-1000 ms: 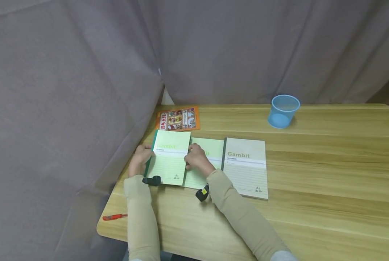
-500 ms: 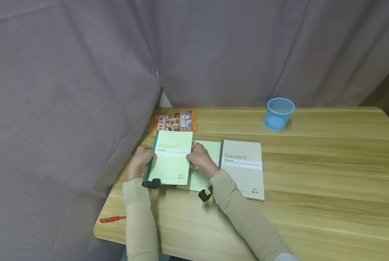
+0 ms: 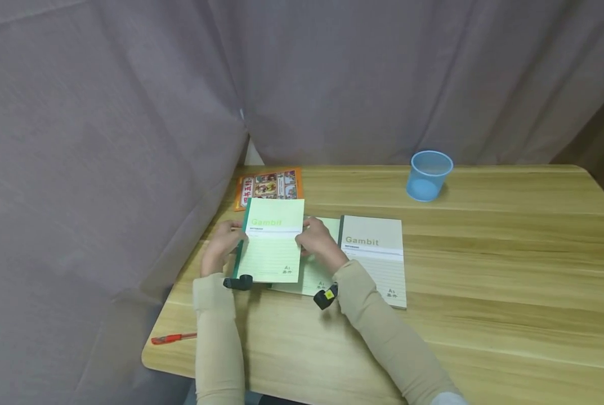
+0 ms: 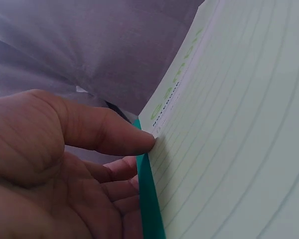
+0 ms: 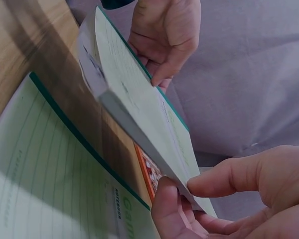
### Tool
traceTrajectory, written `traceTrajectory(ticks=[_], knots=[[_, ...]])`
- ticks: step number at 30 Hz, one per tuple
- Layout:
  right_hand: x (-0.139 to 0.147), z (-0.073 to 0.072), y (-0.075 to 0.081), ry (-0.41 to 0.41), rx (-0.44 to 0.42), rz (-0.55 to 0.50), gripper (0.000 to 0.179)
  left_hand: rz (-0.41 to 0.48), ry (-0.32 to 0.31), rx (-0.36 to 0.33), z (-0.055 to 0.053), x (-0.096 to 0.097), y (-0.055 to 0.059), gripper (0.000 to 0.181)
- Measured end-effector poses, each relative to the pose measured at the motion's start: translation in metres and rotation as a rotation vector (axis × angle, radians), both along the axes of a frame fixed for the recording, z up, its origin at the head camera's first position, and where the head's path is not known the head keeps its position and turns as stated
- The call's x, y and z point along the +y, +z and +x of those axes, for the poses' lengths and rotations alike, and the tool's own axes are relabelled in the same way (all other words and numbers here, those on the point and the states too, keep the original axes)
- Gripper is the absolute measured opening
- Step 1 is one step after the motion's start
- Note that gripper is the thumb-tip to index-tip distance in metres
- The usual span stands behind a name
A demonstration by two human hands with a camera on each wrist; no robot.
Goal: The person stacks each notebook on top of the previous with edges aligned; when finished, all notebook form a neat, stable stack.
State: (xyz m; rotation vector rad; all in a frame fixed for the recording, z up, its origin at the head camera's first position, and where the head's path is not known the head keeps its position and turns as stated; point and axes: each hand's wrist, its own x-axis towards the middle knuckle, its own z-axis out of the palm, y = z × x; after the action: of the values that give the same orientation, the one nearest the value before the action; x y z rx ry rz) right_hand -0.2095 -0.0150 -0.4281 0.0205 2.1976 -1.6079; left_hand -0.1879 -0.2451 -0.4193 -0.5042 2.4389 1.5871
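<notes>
Both hands hold up a pale green Gambit notebook (image 3: 273,253) with a dark green spine, raised above the table. My left hand (image 3: 223,244) pinches its spine side, thumb on the cover and fingers behind, as the left wrist view shows. At the opposite edge my right hand (image 3: 319,241) pinches the page side, thumb on top and fingers underneath. A second green notebook (image 5: 65,164) lies flat on the table, partly hidden under the right hand and the held one. Right beside it is a whitish Gambit notebook (image 3: 375,261) with a dark spine.
An orange illustrated book (image 3: 271,184) lies behind the held notebook, partly covered by it in the head view. A blue mesh cup (image 3: 428,177) stands at the back of the wooden table (image 3: 494,270). Near the front left corner is a red pen (image 3: 172,338).
The held notebook has risen a little and shifted right relative to the notebooks on the table, both hands moving with it. The head view has shifted slightly.
</notes>
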Motion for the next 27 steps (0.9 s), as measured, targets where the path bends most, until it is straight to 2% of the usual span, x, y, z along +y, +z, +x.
traceTrajectory(ticks=[7,13,18,22,27], knots=[[0.013,0.002,0.005,-0.008,0.0,-0.013,0.066,0.008,-0.052,0.015,-0.001,0.009,0.004,0.058],[0.024,0.005,0.01,0.004,0.017,-0.065,0.07,0.006,-0.058,0.029,-0.002,0.017,0.006,0.058],[0.032,0.01,0.016,0.018,0.052,-0.093,0.07,0.006,-0.055,0.05,0.002,0.023,0.007,0.053],[0.039,0.012,0.018,0.015,0.064,-0.063,0.068,0.039,-0.059,0.057,0.004,0.028,0.006,0.05],[0.052,0.011,0.024,0.014,0.073,-0.074,0.064,0.099,-0.071,0.064,0.005,0.035,0.007,0.05]])
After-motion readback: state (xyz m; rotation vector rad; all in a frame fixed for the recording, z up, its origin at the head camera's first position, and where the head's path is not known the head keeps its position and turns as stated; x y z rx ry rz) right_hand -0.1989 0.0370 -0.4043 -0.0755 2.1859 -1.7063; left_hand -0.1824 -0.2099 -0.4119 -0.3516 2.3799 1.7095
